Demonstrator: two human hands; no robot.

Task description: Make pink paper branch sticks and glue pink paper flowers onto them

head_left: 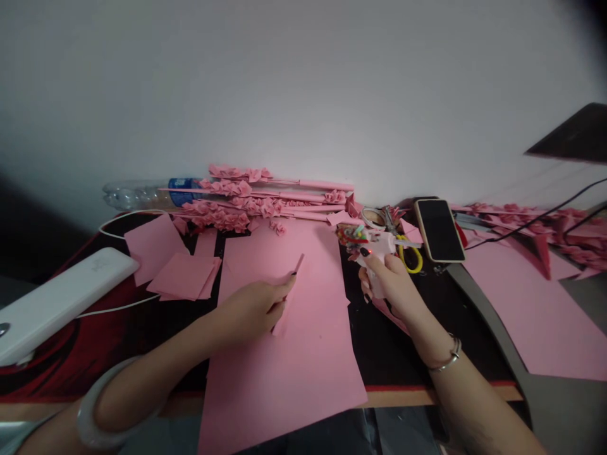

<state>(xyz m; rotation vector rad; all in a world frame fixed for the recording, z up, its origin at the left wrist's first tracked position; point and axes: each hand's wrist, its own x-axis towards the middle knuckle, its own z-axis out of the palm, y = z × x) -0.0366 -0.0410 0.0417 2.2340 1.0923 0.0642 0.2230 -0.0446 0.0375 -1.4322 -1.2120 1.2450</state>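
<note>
My left hand (256,309) is closed, its thumb and fingers pinching a narrow pink paper strip (299,262) over the large pink paper sheets (303,385). The strip's lower end shows below the fingers, lying near the sheet. In my right hand (396,284) is a white glue gun (377,245), held by its handle right of the sheets. A small red light glows on its body, and the end toward the left is covered with colourful bits. Pink paper flower stems (265,205) lie in a row behind the sheets.
Small pink paper squares (184,276) and a long white device (66,297) with a cable lie at left. A plastic bottle (137,194) rests by the wall. Yellow-handled scissors (411,258), a phone (439,230) and more pink sheets (540,316) are at right.
</note>
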